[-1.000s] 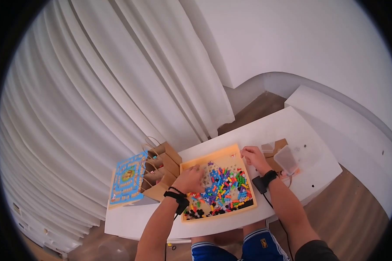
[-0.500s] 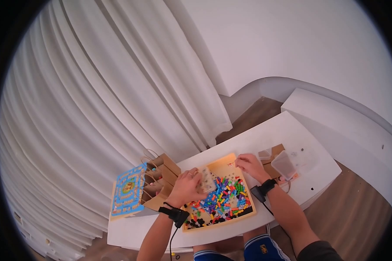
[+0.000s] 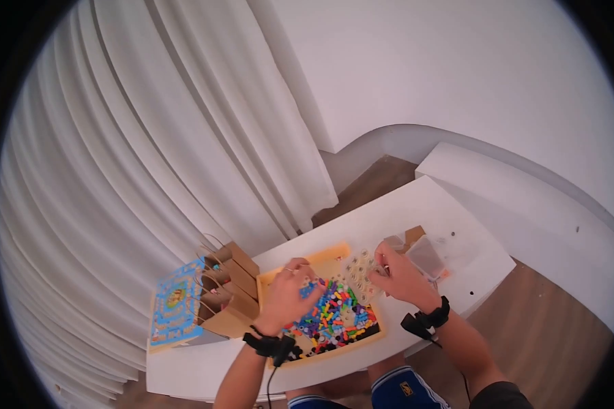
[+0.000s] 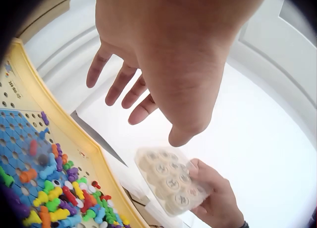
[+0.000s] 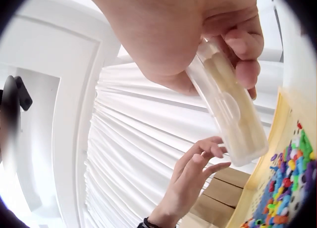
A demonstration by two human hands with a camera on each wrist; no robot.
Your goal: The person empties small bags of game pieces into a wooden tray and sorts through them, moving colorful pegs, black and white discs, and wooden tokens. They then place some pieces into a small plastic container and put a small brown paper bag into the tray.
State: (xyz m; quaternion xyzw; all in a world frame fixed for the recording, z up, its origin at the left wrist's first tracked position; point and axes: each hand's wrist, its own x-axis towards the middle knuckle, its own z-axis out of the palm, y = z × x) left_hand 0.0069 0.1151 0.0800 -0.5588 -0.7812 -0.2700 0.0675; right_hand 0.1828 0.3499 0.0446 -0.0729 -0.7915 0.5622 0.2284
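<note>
My right hand (image 3: 406, 279) pinches a clear plastic box (image 3: 361, 275) between thumb and fingers, off to the right of the tray. Round wooden Chinese chess pieces (image 4: 172, 183) with printed characters fill the box in rows, as the left wrist view shows. In the right wrist view the box (image 5: 233, 107) is seen edge-on, tilted below the palm. My left hand (image 3: 290, 296) is empty, fingers spread and loosely bent, over the left side of the yellow-rimmed wooden tray (image 3: 327, 255). Many coloured plastic pegs (image 3: 338, 313) lie heaped in that tray.
Brown paper bags (image 3: 235, 300) with handles stand left of the tray, by a blue printed game board (image 3: 175, 303). At the right of the white table (image 3: 467, 273) are a clear plastic container (image 3: 428, 255) and a piece of brown cardboard (image 3: 414, 235).
My left hand has lifted the box of chess pieces out of the tray, carried it right and let go. My right hand, empty before, now holds it.
</note>
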